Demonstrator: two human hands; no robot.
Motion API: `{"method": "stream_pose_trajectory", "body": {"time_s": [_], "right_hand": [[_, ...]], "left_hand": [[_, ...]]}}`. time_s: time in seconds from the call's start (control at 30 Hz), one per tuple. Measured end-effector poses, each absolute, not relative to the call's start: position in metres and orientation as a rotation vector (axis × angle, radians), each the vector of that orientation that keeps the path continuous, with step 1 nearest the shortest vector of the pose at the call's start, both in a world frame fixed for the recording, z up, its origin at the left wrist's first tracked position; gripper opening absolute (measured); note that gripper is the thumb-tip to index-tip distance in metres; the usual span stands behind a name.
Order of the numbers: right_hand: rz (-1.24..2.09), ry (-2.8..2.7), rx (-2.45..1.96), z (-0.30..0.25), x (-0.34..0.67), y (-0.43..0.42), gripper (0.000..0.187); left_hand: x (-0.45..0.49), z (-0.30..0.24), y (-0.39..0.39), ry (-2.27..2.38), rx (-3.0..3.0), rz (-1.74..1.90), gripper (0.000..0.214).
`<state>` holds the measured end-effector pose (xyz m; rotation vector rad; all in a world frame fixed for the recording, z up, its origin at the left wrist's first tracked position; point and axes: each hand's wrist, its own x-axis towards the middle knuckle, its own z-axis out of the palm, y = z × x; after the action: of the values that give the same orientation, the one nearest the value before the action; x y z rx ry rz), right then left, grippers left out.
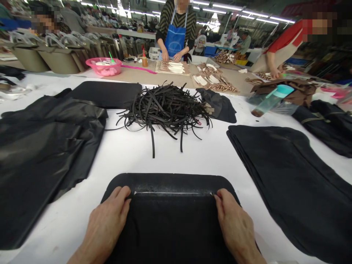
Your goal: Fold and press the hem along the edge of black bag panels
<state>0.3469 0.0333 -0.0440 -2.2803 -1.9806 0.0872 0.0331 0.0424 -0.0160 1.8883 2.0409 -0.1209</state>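
Observation:
A black panel with rounded corners (173, 179) lies in front of me on the white tabletop. Over it is a black fabric piece (173, 227), its far edge running straight across below a narrow shiny strip with a thin white line. My left hand (107, 218) pinches the left end of that edge between thumb and fingers. At the right end, my right hand (235, 220) is closed on the edge in the same way. Both hands rest close over the panel. The near part of the fabric runs out of view between my forearms.
A heap of thin black strips (170, 106) lies ahead. Black sheets (49, 143) are at left, stacked black panels (286, 176) at right. Beyond stand a teal-lidded bottle (272, 99) and a pink basin (104, 68). A co-worker in a blue apron (176, 40) works opposite; another leans in at right.

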Motion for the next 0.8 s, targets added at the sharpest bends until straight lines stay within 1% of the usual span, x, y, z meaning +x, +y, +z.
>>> {"method": "stream_pose_trajectory", "body": {"time_s": [0.07,0.13,0.2,0.27,0.33,0.5,0.63,0.8], "right_hand": [[-0.085,-2.103,-2.055,-0.042,0.338,0.029,0.019],[-0.192,-2.25,-1.768,-0.042,0.323,0.025,0.029],[-0.213,-2.333,-1.556,-0.044,0.305,0.022,0.035],[-0.2,-2.362,-1.474,-0.05,0.287,0.021,0.037],[-0.206,-2.388,-1.473,-0.058,0.274,0.021,0.038],[-0.221,-2.459,-1.484,-0.072,0.267,0.022,0.047],[-0.231,-2.416,-1.439,-0.071,0.274,0.022,0.046],[-0.384,-2.476,-1.292,-0.068,0.296,0.025,0.051]], "left_hand": [[0.037,-0.019,0.036,1.946,2.044,-0.133,0.034],[0.047,-0.023,0.031,1.773,2.243,-0.185,0.047],[0.063,-0.027,0.027,1.574,2.439,-0.228,0.059],[0.081,-0.031,0.027,1.464,2.567,-0.251,0.066],[0.095,-0.035,0.029,1.47,2.616,-0.271,0.068],[0.106,-0.045,0.028,1.578,2.641,-0.219,0.065],[0.098,-0.048,0.022,1.561,2.656,-0.168,0.06],[0.07,-0.049,0.017,1.656,2.622,-0.207,0.062]]}}
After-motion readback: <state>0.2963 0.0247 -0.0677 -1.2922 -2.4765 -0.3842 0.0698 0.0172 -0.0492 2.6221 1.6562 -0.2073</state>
